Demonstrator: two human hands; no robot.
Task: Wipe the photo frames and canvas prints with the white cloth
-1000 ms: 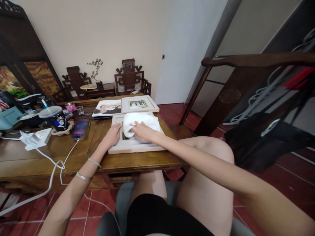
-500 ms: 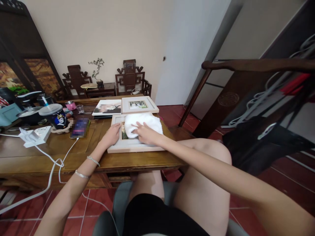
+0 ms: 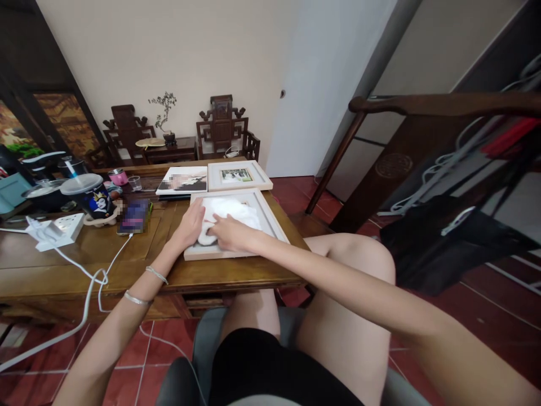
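A pale wooden picture frame lies flat on the brown wooden table in front of me. A white cloth lies on its glass. My right hand presses flat on the near part of the cloth. My left hand rests with fingers apart on the frame's left edge, touching it. Beyond it lie a second framed photo and a flat photo print.
A phone on a white cable, a dark lidded cup, a white power strip, a pink pot and a small glass sit on the table's left. A dark wooden chair arm stands right. Carved chairs line the back wall.
My right hand has dragged the cloth toward the frame's near left corner, so the frame's right side shows bare. My left hand stays on the frame's left edge.
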